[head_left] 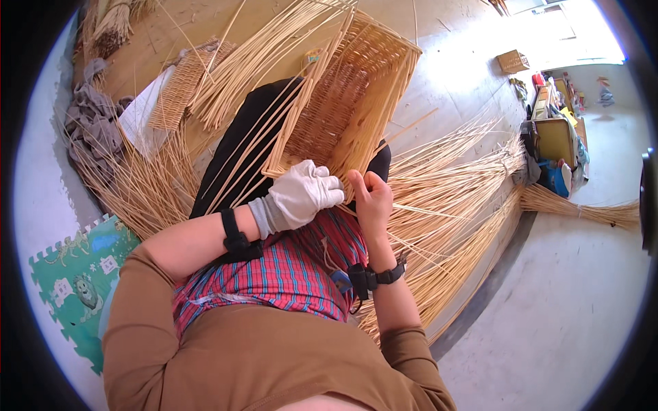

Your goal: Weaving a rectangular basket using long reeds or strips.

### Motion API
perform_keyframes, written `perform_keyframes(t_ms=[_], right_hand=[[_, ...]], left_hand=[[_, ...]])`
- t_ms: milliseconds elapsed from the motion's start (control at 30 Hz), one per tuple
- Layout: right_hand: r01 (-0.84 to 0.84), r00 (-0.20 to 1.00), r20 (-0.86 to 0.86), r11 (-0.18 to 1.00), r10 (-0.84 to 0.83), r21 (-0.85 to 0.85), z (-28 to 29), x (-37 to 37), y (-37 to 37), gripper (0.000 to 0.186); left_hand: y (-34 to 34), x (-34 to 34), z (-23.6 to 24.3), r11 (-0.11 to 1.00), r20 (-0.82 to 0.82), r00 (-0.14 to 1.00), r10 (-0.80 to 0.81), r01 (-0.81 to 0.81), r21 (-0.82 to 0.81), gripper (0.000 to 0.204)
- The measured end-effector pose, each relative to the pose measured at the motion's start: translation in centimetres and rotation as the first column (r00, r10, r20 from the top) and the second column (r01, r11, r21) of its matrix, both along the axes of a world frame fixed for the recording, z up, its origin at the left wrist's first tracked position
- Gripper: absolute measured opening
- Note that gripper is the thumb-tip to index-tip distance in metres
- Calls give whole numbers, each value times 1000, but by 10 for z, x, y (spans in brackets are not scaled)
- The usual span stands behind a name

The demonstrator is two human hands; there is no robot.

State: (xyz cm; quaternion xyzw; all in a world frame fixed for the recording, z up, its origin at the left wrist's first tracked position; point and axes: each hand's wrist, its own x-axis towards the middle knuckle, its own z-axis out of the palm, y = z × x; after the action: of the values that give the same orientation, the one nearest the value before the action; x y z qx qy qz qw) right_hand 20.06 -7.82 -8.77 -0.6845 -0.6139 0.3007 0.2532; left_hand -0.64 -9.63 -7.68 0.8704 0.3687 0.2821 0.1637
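Pale wall (541, 308) at right, with a dark strip (485, 294) along its base. Grey floor (445, 96) shows glare toward a bright opening (600, 31), upper right.

- Pale floor (442, 79) on my feed
- Loose cane strips (452, 179) fanned across it to the right
- Little tan box (513, 61) sitting on it way back

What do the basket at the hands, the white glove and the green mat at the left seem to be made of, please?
Basket: probably wicker or a similar plant fibre, slightly glossy; slim tan rods interlace in its walls.
White glove: perhaps knitted cotton, matte; the surface creases softly.
Green mat: likely printed foam; the puzzle-cut edges suggest it, though rubber is possible.
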Motion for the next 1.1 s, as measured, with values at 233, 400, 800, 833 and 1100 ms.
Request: perform_keyframes(t_ms=[233, 400, 800, 833, 1100], right_hand=[[38, 996, 87, 999, -36, -12, 6, -6, 5, 66], [-64, 998, 0, 996, 64, -61, 8, 4, 9, 60], [-65, 795, -606, 989, -27, -130, 88, 21, 204, 48], [-67, 792, -611, 990, -21, -121, 88, 24, 227, 48], [-217, 924, -235, 920, 301, 326, 50, 40, 291, 26]], left_hand=[[58, 7, 11, 558, 384, 764, 518, 39, -829, 29], [75, 36, -24, 711, 362, 848, 387, -24, -703, 37], [33, 49, 15, 885, 297, 867, 401, -282, -370, 22], [33, 51, 12, 868, 279, 872, 403, -267, -418, 29], [45, 47, 3, 846, 383, 862, 332, -92, -525, 63]])
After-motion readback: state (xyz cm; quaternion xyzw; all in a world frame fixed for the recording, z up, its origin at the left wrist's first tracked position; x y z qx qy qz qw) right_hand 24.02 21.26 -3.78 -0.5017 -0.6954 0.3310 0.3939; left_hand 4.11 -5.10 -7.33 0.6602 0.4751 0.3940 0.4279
